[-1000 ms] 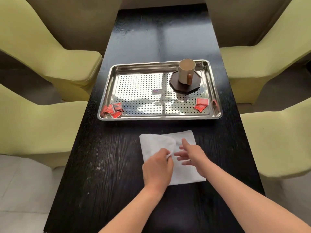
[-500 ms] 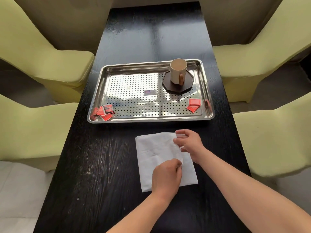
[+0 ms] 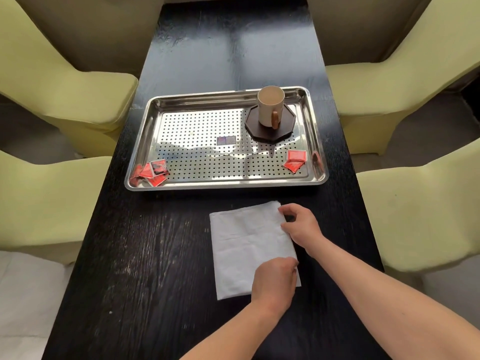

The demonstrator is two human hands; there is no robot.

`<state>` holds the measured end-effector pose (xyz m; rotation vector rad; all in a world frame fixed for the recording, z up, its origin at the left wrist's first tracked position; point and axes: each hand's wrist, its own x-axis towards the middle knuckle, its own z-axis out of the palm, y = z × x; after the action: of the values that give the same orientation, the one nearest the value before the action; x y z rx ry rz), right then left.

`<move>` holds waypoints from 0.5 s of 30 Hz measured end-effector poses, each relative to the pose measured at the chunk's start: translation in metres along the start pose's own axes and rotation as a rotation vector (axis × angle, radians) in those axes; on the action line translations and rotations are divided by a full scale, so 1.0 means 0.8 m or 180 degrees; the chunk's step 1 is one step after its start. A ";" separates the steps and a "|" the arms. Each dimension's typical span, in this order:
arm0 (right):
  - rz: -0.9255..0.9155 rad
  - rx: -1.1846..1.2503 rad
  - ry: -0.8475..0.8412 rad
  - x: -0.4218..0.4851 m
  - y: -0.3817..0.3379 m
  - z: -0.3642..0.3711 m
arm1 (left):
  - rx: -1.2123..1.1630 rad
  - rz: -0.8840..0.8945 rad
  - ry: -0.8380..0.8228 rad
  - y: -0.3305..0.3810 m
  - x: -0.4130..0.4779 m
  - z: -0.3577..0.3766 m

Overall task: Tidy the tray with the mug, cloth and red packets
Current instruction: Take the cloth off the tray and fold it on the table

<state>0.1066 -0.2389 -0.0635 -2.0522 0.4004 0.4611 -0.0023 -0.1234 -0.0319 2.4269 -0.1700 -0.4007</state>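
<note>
Under both hands, on the black bench (image 3: 145,255), lies a white cloth (image 3: 246,245), flat and rectangular. The right hand (image 3: 301,227) pinches its far right corner. The left hand (image 3: 275,279), nearer the person, curls its fingers over the near right edge, apparently gripping it. Beyond the hands sits the steel tray (image 3: 223,184), holding a mug (image 3: 270,105) on a dark coaster (image 3: 285,126) and red packets (image 3: 153,171) in both near corners. The step appears to be folding the cloth. Next, probably, both hands carry the right edge leftward, corners aligned.
</note>
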 end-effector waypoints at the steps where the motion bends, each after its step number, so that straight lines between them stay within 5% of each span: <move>1: -0.0078 -0.0049 0.0036 -0.001 0.001 0.000 | -0.0021 0.0004 -0.0041 -0.002 -0.001 0.002; 10: -0.0137 -0.0675 0.0075 -0.009 0.012 0.002 | 0.0108 0.0149 -0.0368 -0.026 -0.018 0.001; 15: -0.0062 -0.1055 0.0074 -0.023 0.022 -0.007 | 0.0373 -0.0385 -0.0072 -0.071 -0.046 -0.017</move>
<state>0.0832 -0.2509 -0.0652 -2.3814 0.3342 0.5195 -0.0311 -0.0634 -0.0489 2.5569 -0.0582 -0.4848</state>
